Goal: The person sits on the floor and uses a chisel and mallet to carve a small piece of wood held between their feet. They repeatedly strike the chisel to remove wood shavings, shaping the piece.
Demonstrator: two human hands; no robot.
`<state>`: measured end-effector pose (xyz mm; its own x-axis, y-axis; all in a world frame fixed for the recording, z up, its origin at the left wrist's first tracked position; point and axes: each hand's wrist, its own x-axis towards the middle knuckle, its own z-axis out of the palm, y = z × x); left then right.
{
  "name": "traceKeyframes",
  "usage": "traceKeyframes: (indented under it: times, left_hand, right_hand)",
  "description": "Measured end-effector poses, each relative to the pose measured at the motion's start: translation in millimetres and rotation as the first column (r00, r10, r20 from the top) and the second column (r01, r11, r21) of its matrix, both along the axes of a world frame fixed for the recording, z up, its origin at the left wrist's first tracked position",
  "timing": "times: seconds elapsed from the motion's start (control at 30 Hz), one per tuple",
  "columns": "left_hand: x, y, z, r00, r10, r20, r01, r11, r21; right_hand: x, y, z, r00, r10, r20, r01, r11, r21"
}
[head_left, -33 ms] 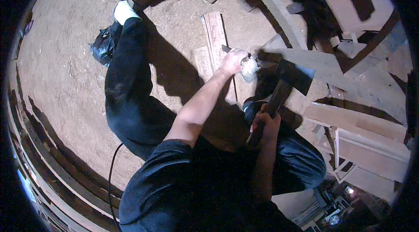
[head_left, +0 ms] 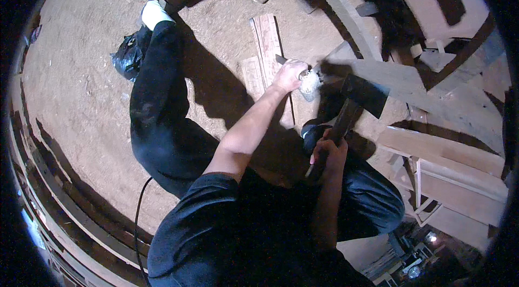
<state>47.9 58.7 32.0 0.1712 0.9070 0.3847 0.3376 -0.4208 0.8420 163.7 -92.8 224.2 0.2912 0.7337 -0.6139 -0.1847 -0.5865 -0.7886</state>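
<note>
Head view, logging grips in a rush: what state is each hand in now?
Left hand: closed around a dark-ended piece, mostly hidden.
Right hand: closed, holding a broad-headed dark tool by its handle.

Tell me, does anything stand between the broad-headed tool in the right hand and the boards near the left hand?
Yes. In this view, the left hand and a whitish object beside it lie between the broad-headed tool, held by the right hand, and the boards. Depth is unclear.
</note>
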Motion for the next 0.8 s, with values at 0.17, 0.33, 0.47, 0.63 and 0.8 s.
traceKeyframes:
  times: [0.17,0.33,0.47,0.63,0.8]
  left_hand:
    - [3,4,22,0.998,0.001,0.056,-0.001,1.0,-0.006]
    - [-4,19,21,0.998,0.041,-0.037,-0.04,0.998,0.044]
    - [-12,17,4,1.0,0.006,-0.021,-0.005,1.0,0.019]
    - [-7,13,1,0.995,-0.056,-0.079,0.057,0.998,0.012]
    - [-4,16,8,0.997,-0.045,-0.062,0.046,0.999,0.026]
  right_hand:
    - [6,-7,-10,0.993,0.028,-0.115,-0.027,1.0,0.006]
    - [11,-2,-15,0.99,0.039,-0.136,-0.039,0.999,0.006]
    - [11,-1,-15,0.987,0.025,-0.16,-0.027,1.0,-0.009]
    - [7,1,-9,0.986,-0.001,-0.165,-0.012,0.997,-0.079]
    - [11,-1,-15,0.971,-0.003,-0.241,-0.024,0.994,-0.109]
